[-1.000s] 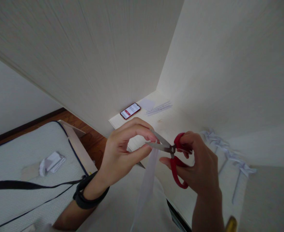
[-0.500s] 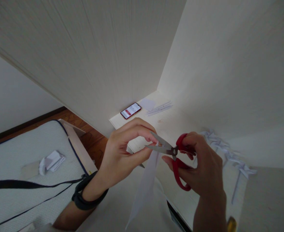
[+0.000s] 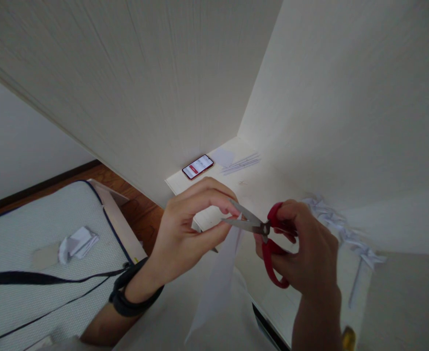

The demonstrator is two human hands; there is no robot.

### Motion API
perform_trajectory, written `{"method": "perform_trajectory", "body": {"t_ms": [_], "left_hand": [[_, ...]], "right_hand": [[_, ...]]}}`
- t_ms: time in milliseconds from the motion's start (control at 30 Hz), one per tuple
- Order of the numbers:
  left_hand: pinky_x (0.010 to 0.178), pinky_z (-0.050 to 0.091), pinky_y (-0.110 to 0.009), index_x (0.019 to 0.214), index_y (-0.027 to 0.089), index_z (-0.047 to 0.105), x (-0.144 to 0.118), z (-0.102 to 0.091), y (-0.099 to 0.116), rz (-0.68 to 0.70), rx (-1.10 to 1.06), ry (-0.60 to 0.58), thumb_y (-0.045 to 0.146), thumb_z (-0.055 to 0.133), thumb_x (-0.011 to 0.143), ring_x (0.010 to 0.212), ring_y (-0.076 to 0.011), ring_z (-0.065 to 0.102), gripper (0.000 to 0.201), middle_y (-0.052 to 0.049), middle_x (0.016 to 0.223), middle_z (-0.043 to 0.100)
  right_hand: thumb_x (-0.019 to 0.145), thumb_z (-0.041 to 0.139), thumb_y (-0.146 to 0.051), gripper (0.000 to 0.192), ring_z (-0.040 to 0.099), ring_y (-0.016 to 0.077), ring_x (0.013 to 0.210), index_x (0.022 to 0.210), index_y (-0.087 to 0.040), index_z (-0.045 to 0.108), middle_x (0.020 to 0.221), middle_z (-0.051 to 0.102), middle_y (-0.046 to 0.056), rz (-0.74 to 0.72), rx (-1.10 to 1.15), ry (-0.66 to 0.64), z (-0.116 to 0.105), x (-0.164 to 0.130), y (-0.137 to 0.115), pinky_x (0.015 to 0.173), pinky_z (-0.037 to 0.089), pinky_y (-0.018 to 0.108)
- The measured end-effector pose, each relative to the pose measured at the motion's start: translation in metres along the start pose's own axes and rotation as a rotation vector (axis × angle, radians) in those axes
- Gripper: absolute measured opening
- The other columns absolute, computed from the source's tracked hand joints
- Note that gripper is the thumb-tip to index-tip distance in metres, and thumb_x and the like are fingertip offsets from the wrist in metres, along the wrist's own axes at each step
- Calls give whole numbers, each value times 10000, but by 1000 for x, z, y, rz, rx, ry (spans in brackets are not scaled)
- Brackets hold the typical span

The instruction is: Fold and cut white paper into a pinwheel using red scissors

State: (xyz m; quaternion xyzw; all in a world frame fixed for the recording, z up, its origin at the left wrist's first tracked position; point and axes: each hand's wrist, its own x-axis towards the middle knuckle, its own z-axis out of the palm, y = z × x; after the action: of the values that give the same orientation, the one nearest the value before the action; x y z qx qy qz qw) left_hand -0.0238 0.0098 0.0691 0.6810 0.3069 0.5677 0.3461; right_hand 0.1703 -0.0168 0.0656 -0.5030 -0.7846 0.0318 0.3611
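My right hand grips the red handles of a pair of scissors, whose blades stand apart and point left. Between the thumb and fingertips of my left hand, the top of a white paper strip is pinched. The strip hangs down and tapers to a point low in the view. The blade tips lie right at my left fingertips, around the upper end of the paper. Whether the blades touch the paper I cannot tell.
A phone lies on the white surface by the panel, beside a paper piece and thin paper strips. Several folded paper shapes line the right wall. Folded paper rests on the mattress at left.
The scissors have shifted very slightly right, and my right index finger has drawn back toward the handles. The lower end of the paper strip has swung a little left. My left hand stays nearly still.
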Motion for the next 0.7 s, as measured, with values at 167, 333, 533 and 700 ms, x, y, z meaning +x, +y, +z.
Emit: {"method": "perform_trajectory", "body": {"t_ms": [167,333,533,700], "left_hand": [[648,488,-259,766,177,690,0,0,1,22,-11,7,34,686,790,722,-144,618,145,-29,780,664],[648,490,-257,768,179,689,0,1,0,42,0,8,30,678,787,733,-147,621,151,-30,788,669],[657,498,-259,765,171,695,-1,1,1,23,-23,22,79,704,791,729,-144,619,96,-31,790,669],[652,498,-263,783,175,699,-2,0,1,10,-8,5,64,696,792,723,-147,618,111,-33,792,669]], "right_hand": [[665,618,-132,282,464,112,511,817,-260,418,684,566,-46,-7,-15,19,0,-1,0,454,356,240],[651,615,-135,288,482,118,517,804,-262,406,669,556,-50,-3,-25,16,0,0,-1,446,356,240],[648,621,-138,304,497,121,544,815,-259,398,682,557,-47,-5,-39,11,0,-1,0,466,382,239],[651,623,-142,301,504,118,542,818,-256,400,683,562,-48,-29,-71,-3,-2,-1,1,463,385,233]]}}
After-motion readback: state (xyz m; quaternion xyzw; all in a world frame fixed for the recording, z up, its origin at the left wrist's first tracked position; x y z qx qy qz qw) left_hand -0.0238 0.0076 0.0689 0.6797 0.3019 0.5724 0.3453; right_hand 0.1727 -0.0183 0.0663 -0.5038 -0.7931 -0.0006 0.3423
